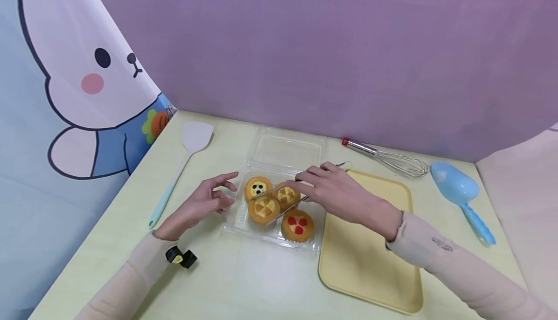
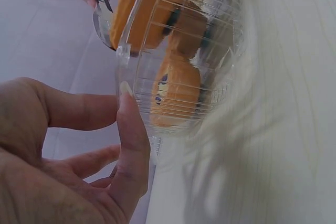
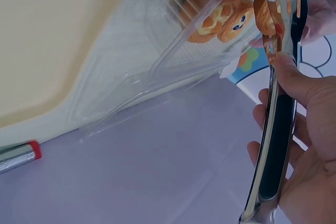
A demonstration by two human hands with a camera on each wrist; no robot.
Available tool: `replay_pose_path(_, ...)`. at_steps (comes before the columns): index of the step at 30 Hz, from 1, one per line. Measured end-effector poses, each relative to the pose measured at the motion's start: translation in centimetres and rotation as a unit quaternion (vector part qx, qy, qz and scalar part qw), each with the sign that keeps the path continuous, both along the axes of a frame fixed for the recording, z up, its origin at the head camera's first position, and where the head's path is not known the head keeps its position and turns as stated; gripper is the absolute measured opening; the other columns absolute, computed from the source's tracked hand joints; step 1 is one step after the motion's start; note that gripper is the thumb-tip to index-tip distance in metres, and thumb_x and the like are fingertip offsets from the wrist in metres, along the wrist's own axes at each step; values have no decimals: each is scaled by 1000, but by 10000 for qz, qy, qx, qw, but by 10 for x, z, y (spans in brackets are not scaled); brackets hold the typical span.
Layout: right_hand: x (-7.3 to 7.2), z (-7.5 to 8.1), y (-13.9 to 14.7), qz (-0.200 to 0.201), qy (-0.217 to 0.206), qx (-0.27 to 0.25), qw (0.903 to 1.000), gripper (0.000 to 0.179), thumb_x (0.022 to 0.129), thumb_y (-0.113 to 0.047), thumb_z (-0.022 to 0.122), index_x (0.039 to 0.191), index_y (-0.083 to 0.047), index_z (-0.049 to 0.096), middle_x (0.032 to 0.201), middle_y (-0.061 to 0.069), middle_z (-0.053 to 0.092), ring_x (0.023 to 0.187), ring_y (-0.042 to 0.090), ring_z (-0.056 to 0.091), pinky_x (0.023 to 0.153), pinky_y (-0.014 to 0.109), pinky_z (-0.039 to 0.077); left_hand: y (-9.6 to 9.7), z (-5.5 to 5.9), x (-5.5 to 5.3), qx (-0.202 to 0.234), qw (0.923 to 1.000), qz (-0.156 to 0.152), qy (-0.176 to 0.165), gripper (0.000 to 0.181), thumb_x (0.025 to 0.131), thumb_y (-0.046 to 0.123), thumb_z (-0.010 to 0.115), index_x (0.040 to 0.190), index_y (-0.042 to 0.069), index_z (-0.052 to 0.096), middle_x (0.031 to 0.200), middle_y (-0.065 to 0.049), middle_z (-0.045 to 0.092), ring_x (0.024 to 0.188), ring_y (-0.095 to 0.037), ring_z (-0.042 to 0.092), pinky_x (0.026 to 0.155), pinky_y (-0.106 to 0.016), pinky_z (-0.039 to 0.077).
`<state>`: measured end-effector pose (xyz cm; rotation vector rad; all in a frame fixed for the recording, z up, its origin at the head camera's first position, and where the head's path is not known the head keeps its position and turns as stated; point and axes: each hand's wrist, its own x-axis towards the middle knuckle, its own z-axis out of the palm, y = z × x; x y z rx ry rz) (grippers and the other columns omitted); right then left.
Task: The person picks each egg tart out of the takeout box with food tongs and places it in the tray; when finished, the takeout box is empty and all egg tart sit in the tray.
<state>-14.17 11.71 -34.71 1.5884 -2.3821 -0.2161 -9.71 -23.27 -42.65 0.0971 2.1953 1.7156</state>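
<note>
My left hand (image 1: 208,196) reaches to the left side of a clear plastic container (image 1: 272,234), fingers spread. In the left wrist view its fingertips are right at the container's rim (image 2: 123,69). My right hand (image 1: 333,191) grips metal tongs (image 3: 275,145) with dark handle inserts and a fork-shaped end. Their arms lie on either side of a round bun (image 1: 263,209) with a cross-patterned top. Beside it in the container are a dotted-face bun (image 1: 258,188), another patterned bun (image 1: 286,195) and a bun with red dots (image 1: 298,225).
A yellow tray (image 1: 370,271) lies right of the container, under my right forearm. The container's lid (image 1: 287,148) is folded back. Behind are a whisk (image 1: 388,158) and a blue scoop (image 1: 457,189); a spatula (image 1: 189,141) lies left. Cloth walls (image 1: 314,53) surround the table.
</note>
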Motion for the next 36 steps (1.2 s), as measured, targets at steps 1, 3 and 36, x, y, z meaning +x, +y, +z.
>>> replay_pose_path(1,0,1,3,-62,-2,-37,10000,55,96,-15,73,148,-26,58,130,-4,70,117,20,65,93,39,53,0,0,0,19,10000,3,-1,78,90,-10,59,163,2,31,134,-30,48,79,-18,64,64,-30,61)
replay_pose_path(3,1,2,9,-175,2,-100,9998,52,97,-19,72,147,-26,58,130,-3,70,117,21,66,92,40,53,0,0,0,30,10000,0,2,78,91,-10,59,163,2,30,134,-30,48,79,-18,64,65,-30,61)
replay_pose_path(36,4,-8,164,-2097,480,-1535,9645,58,83,-21,80,140,-12,66,121,12,73,109,36,68,74,49,51,-2,-5,-1,-84,9999,-57,51,77,92,-7,60,163,2,30,134,-30,49,79,-15,61,65,-28,59)
